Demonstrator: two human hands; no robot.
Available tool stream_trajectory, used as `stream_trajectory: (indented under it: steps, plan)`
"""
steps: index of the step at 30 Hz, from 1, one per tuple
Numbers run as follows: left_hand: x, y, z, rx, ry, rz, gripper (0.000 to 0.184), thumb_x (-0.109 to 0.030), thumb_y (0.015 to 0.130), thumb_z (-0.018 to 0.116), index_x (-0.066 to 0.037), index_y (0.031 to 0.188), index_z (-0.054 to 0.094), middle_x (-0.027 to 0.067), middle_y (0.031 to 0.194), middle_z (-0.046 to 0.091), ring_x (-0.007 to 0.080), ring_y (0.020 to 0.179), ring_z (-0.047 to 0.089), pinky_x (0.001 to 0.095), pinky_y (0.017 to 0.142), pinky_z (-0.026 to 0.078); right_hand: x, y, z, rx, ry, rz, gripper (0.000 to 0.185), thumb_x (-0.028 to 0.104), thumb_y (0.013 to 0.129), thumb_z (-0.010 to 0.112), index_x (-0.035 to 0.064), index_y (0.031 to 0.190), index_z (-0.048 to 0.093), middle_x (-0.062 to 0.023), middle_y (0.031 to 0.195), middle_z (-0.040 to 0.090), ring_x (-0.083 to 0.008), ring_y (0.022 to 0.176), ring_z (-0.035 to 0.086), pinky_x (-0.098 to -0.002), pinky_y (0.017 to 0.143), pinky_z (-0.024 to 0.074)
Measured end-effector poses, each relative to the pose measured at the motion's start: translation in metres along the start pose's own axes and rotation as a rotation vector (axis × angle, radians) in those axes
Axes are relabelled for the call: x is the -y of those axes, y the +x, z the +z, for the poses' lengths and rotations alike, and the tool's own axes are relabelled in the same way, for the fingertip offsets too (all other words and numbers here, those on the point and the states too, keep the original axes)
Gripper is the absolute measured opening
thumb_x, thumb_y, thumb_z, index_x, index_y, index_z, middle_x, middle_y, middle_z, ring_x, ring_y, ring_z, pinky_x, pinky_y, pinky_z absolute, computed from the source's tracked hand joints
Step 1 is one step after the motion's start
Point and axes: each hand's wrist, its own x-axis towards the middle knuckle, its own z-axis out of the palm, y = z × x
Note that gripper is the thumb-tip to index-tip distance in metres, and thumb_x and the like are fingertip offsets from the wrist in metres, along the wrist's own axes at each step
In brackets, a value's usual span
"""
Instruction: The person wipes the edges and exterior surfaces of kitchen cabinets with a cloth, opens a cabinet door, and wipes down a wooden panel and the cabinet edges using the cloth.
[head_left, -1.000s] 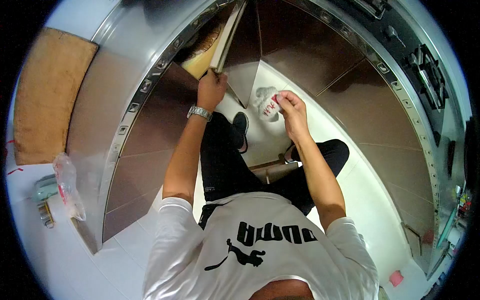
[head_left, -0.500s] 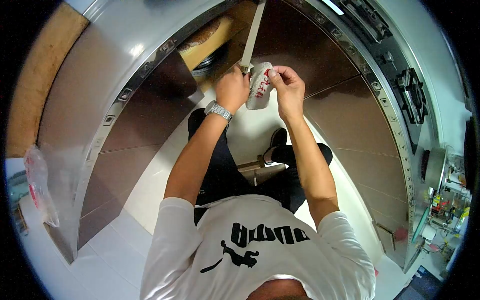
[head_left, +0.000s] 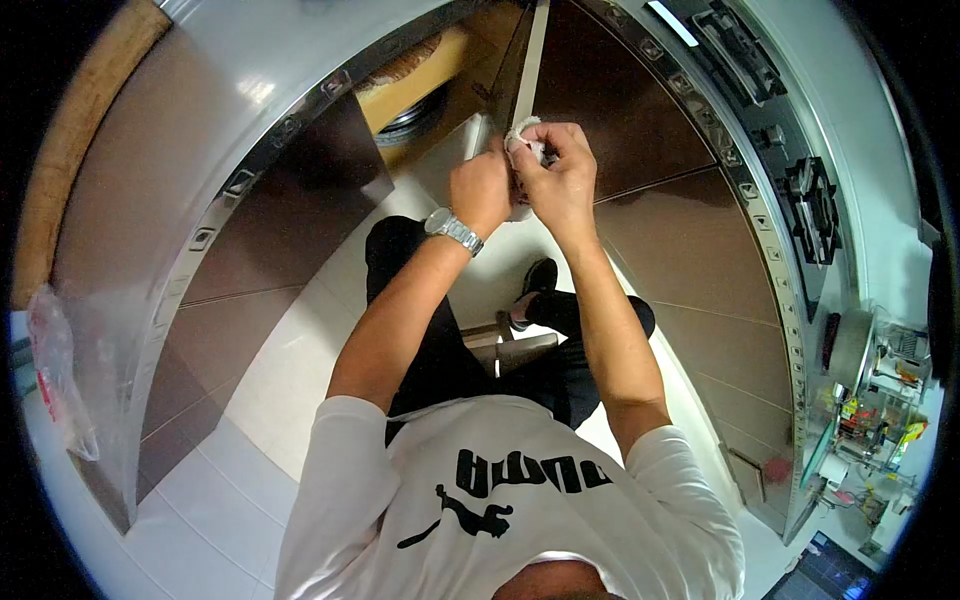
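Observation:
My right hand [head_left: 562, 175] is closed on a white cloth [head_left: 520, 128], which is bunched between thumb and fingers. The red lettering on the cloth is mostly hidden now. Right beside it, my left hand [head_left: 482, 192], with a silver watch on the wrist, has its fingers curled and blurred by motion. A pale, flat, shiny piece [head_left: 478, 138] shows just above the left fingers; I cannot make out what it is. Both hands are close together in front of the pale edge of a cabinet door [head_left: 532, 62].
Behind the hands, an opening in the brown cabinets holds a yellow board-like piece [head_left: 412, 88] and dark round ware [head_left: 412, 122]. A gas hob [head_left: 815, 205] is on the right counter. On the left lie a wooden board [head_left: 75, 130] and a clear plastic bag [head_left: 58, 370].
The cloth has gone from hanging lengthwise with its lettering showing to bunched up. My left hand has shifted slightly right, toward my right hand. The pale flat piece now shows above my left fingers.

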Motion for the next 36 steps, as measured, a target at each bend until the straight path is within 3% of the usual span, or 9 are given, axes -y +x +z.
stream_trajectory:
  steps: [7,9,12,17,19,26,30,33,36]
  plan:
    - [-0.008,0.000,0.003,0.010,0.012,-0.014,0.030,-0.012,0.072,0.066,0.001,0.094,0.050,0.0169,0.067,0.063,0.0336,0.064,0.064,0.0422,0.057,0.052,-0.008,0.004,-0.005,0.113,0.013,0.110,0.017,0.012,0.074,0.069,0.0045,0.086,0.059,-0.0126,0.074,0.060,-0.0256,0.062,0.056,-0.0352,0.062,0.0464]
    - [-0.009,0.001,0.002,0.026,0.054,0.001,0.028,-0.010,0.072,0.064,0.002,0.094,0.051,0.0173,0.068,0.064,0.0328,0.064,0.065,0.0411,0.057,0.052,-0.007,0.005,-0.009,0.117,0.072,0.093,0.015,0.010,0.076,0.067,0.0027,0.084,0.058,-0.0091,0.070,0.060,-0.0185,0.059,0.054,-0.0321,0.058,0.0447]
    - [-0.009,0.002,0.004,0.061,0.037,0.013,0.039,-0.012,0.075,0.062,0.009,0.106,0.051,0.0216,0.068,0.062,0.0370,0.065,0.063,0.0446,0.058,0.050,-0.024,0.000,-0.009,0.115,0.217,0.233,0.012,0.005,0.077,0.064,0.0011,0.085,0.057,-0.0054,0.072,0.059,-0.0110,0.063,0.052,-0.0274,0.059,0.0436]
    - [-0.017,0.001,0.002,0.056,0.015,-0.012,0.032,-0.011,0.078,0.058,0.009,0.102,0.053,0.0216,0.065,0.061,0.0370,0.061,0.062,0.0447,0.056,0.050,-0.043,-0.008,-0.024,0.037,0.271,0.233,0.010,-0.001,0.080,0.060,0.0001,0.089,0.057,-0.0028,0.080,0.060,-0.0078,0.064,0.052,-0.0226,0.058,0.0439]
    - [-0.017,0.005,0.001,0.041,-0.006,-0.040,0.031,-0.011,0.078,0.057,0.009,0.102,0.053,0.0216,0.064,0.061,0.0371,0.059,0.062,0.0447,0.054,0.050,-0.033,-0.008,-0.034,0.027,0.478,0.487,0.007,-0.002,0.082,0.058,-0.0003,0.089,0.057,-0.0023,0.081,0.060,-0.0077,0.066,0.053,-0.0229,0.060,0.0453]
    - [-0.015,0.002,0.009,-0.011,0.098,0.013,0.024,-0.010,0.076,0.058,0.006,0.094,0.057,0.0171,0.061,0.062,0.0325,0.056,0.064,0.0408,0.052,0.051,-0.014,0.000,-0.033,0.078,0.399,0.329,0.010,0.003,0.081,0.066,0.0002,0.089,0.061,-0.0019,0.081,0.062,-0.0070,0.071,0.055,-0.0230,0.063,0.0461]
    - [-0.009,-0.002,0.009,-0.055,0.058,0.073,0.030,-0.009,0.072,0.061,0.006,0.097,0.056,0.0164,0.063,0.062,0.0328,0.059,0.064,0.0412,0.052,0.051,-0.012,0.003,-0.014,0.108,0.017,0.113,0.015,0.006,0.074,0.065,0.0008,0.085,0.057,-0.0147,0.072,0.059,-0.0243,0.059,0.056,-0.0313,0.060,0.0455]
    - [-0.008,0.001,0.009,0.047,-0.029,0.015,0.050,-0.011,0.072,0.063,0.010,0.115,0.048,0.0216,0.067,0.061,0.0373,0.063,0.062,0.0454,0.056,0.050,-0.003,0.006,-0.014,0.145,0.016,0.170,0.012,0.005,0.075,0.063,0.0010,0.083,0.055,-0.0132,0.069,0.058,-0.0208,0.057,0.054,-0.0312,0.057,0.0444]
    - [-0.012,0.000,0.004,0.043,0.032,0.016,0.049,-0.010,0.070,0.064,0.010,0.113,0.050,0.0210,0.068,0.061,0.0365,0.063,0.063,0.0444,0.057,0.050,-0.009,0.006,-0.015,0.162,0.158,0.242,0.010,0.003,0.075,0.062,0.0012,0.083,0.054,-0.0077,0.066,0.056,-0.0124,0.057,0.051,-0.0288,0.054,0.0427]
